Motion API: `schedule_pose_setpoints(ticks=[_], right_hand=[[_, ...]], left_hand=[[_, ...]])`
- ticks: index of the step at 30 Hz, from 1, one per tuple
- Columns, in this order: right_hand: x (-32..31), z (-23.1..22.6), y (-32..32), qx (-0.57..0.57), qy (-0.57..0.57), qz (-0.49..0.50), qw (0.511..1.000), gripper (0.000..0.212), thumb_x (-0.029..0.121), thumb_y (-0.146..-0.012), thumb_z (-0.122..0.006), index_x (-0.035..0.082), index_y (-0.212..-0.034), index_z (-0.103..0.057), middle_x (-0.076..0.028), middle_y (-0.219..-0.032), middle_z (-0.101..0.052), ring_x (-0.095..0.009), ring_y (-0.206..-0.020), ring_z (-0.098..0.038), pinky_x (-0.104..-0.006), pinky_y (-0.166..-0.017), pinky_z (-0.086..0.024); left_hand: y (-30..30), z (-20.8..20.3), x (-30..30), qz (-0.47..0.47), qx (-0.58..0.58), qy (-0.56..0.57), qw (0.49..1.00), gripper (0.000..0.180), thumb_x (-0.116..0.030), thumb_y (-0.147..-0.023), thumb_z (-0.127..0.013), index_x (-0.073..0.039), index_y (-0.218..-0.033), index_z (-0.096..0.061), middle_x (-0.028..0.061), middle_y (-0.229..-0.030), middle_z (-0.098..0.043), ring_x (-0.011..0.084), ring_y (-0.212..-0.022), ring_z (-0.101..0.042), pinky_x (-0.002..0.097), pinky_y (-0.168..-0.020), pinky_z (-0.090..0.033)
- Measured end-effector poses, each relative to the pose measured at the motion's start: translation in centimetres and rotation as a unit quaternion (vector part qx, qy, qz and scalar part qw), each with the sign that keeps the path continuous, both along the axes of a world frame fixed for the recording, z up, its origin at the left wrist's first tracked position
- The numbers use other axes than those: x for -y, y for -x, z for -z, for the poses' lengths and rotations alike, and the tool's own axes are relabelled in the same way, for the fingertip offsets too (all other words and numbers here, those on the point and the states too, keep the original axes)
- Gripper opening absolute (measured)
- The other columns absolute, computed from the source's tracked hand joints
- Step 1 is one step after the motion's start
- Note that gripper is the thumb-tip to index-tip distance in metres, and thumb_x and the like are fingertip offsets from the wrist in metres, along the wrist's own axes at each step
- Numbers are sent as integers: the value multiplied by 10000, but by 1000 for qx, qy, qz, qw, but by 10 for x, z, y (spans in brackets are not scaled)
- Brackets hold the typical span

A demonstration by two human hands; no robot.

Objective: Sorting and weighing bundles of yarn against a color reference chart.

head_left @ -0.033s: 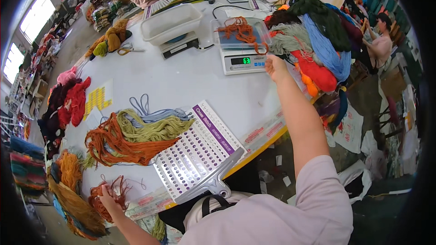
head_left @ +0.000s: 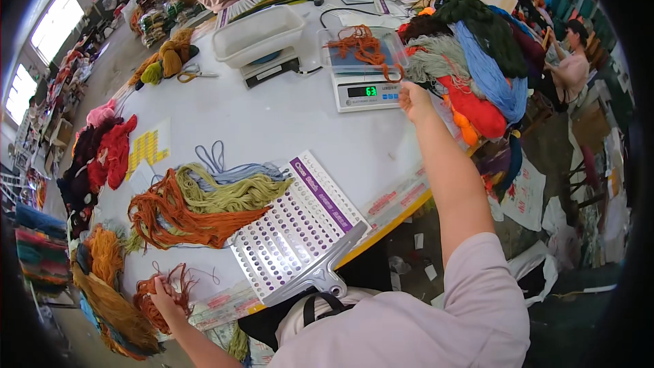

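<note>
On the scale point(head_left: 370, 103), a tray point(head_left: 393, 46) holds orange yarn point(head_left: 364, 43); left hand point(head_left: 164, 294) grips strands point(head_left: 182, 288) — right hand point(head_left: 415, 103), hold unclear.

Bears, across a white desk point(head_left: 306, 123), a lit scale point(head_left: 368, 93) at two o'clock, another scale point(head_left: 276, 69) at twelve, skeins point(head_left: 216, 200) at eight, a holed card point(head_left: 296, 233) at six.

A pale pinkish-lilac, plain cloth top point(head_left: 409, 334) covers the torso; its loose short right sleeve point(head_left: 480, 269) ends well back from the right fingers point(head_left: 405, 97), leaving the forearm bare.
</note>
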State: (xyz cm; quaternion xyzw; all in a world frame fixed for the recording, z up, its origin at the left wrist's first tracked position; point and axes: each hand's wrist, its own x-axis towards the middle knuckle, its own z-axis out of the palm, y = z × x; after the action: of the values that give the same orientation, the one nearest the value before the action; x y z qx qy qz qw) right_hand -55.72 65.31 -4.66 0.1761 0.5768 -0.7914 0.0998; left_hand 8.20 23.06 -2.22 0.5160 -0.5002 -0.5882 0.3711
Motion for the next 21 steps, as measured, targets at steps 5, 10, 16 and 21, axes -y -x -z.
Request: schedule_pose_setpoints(ticks=[5, 10, 16, 21], right_hand=[[14, -10, 3, -14, -80, 27, 996, 166, 217, -726, -710, 120, -813, -607, -7, -748, -552, -110, -604, -471, -259, -493, -357], [12, -10, 10, -2, -89, 32, 995, 203, 190, -708, -707, 104, -874, -629, -11, -766, -539, -123, -626, -459, -280, -517, -352], [21, -18, -3, -75, -143, 8, 987, 214, 202, -709, -697, 70, -868, -643, -50, -725, -568, -164, -620, -504, -334, -533, -386], [99, -56, -143, -645, -389, 47, 656, 149, 148, -787, -615, 3, -769, -587, -85, -682, -600, -203, -560, -555, -380, -591, -448]], left_hand=[[23, -29, -27, 61, -68, 5, 996, 250, -221, -978, -453, -57, -819, -555, -33, -576, -393, 61, -449, -319, 222, -404, -288], [42, -42, -39, 98, -113, 26, 988, 232, -198, -976, -465, -43, -840, -571, -28, -569, -405, 60, -455, -335, 222, -413, -303], [72, -42, -72, 106, -364, -173, 909, 211, -160, -963, -451, -38, -1075, -582, -46, -590, -312, 53, -450, -275, 208, -383, -253], [125, -34, -130, 241, -319, -330, 855, 336, -176, -949, -454, -28, -1244, -517, -68, -580, -274, 36, -436, -238, 194, -389, -221]])
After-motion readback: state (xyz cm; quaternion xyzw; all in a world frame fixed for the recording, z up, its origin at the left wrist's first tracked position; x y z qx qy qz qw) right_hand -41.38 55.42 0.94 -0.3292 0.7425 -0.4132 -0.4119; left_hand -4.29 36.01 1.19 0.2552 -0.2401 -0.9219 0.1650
